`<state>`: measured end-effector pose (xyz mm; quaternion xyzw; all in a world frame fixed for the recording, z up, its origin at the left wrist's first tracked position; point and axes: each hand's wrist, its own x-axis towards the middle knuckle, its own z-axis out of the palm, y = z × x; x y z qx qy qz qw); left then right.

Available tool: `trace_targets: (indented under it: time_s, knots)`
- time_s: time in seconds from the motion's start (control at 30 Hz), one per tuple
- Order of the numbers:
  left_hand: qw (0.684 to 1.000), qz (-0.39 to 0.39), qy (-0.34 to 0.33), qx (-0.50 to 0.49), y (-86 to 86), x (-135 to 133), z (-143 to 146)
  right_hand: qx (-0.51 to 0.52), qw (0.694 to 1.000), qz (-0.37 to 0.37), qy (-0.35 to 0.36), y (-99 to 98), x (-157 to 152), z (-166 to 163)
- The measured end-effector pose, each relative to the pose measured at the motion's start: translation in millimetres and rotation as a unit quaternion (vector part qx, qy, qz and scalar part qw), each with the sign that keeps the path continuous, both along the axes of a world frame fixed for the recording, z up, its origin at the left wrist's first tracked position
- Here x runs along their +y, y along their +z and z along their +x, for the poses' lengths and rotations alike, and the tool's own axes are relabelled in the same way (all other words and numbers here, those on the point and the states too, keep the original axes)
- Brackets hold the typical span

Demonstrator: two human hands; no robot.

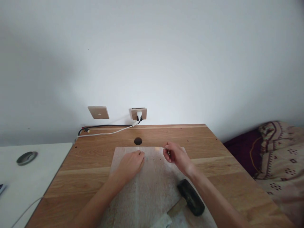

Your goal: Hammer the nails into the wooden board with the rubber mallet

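My left hand (133,162) rests on the whitish wooden board (148,186), its fingers curled in. Whatever those fingers may hold is hidden. Over the board's far right edge is my right hand (175,155), closed around small shiny metal pieces (168,153) too small to name for sure. Below the right wrist lies a mallet with a black head (191,197); its handle (166,218) points toward me and is wrapped in something pale at the lower end. Tiny dark marks dot the board between my hands.
The board lies on a wooden desk (83,180) with a round dark hole (138,141). Cables (106,133) run along its back to a wall socket (139,114). At left a white table (42,177) carries a grey ring-shaped object (27,158). Patterned fabric (280,171) is at right.
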<state>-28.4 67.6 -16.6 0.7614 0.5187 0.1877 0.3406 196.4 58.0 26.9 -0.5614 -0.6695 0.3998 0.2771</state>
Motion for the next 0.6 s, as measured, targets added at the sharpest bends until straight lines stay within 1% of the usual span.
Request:
trace_targets:
  time_s: [0.07,0.13,0.23,0.3,0.33,0.4,0.5,0.6]
  knots:
    - [1.0,-0.008,0.001,-0.024,-0.1,5.5,2.8,0.009,0.999,-0.028,0.017,-0.9,-2.3,1.7]
    - [0.998,-0.023,0.018,-0.063,-2.7,8.8,3.7,-0.015,0.998,-0.045,0.036,-6.1,-3.3,-2.0]
    - [0.984,-0.056,0.085,-0.146,-7.6,7.5,0.8,-0.106,0.992,-0.042,0.051,-16.0,-0.7,-15.3]
    - [0.961,-0.091,0.148,-0.217,-8.6,2.3,-4.2,-0.182,0.981,-0.019,0.06,-19.1,2.4,-26.9]
    - [0.943,-0.115,0.178,-0.256,-8.0,-1.5,-7.4,-0.218,0.974,-0.005,0.068,-18.8,4.0,-32.9]
    - [0.897,-0.173,0.227,-0.338,-5.3,-11.1,-13.5,-0.282,0.955,0.019,0.095,-14.2,6.8,-44.3]
    - [0.812,-0.261,0.271,-0.446,-1.8,-28.6,-17.9,-0.348,0.926,0.046,0.14,-1.6,10.8,-56.1]
    - [0.73,-0.32,0.304,-0.521,-2.9,-43.2,-14.3,-0.396,0.903,0.07,0.152,6.6,13.6,-59.7]
